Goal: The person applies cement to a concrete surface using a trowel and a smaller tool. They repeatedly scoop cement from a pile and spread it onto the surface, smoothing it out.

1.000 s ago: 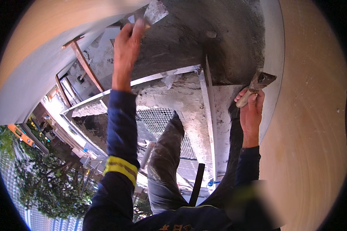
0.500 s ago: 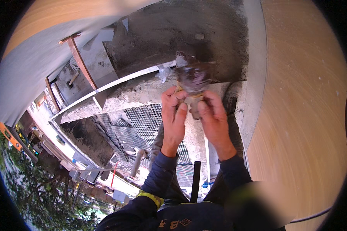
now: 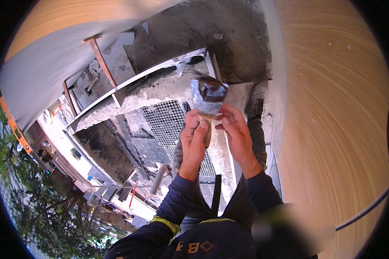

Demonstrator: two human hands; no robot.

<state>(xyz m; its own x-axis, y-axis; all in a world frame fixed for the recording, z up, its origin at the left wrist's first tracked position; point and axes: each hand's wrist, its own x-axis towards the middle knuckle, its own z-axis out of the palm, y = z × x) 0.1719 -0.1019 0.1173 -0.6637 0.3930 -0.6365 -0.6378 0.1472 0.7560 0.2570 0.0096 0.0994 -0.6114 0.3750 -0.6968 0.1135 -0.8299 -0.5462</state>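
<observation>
In front of me I hold what looks like a wide paintbrush (image 3: 208,93), its tan handle pointing down toward me. Dark, shiny patches and a whitish, crinkled covering show on its blurred head. My left hand (image 3: 194,144) is closed on the handle, thumb along the near side. At the right edge, my right hand (image 3: 238,140) pinches the base of the head with bent fingers. Exactly what those right fingertips grip is partly hidden.
Below lie perforated dark panels (image 3: 162,116) and a grey pipe (image 3: 159,179). A white-edged ledge (image 3: 138,88) crosses ahead, with a rusty upright bar (image 3: 103,62) beside it. Wood-grained board (image 3: 328,121) fills the right side. Trees (image 3: 43,207) show at lower left.
The brush has turned, so its whitish covering now faces me more. My right thumb and fingers have moved off the handle to the head's right edge. The view has shifted slightly.
</observation>
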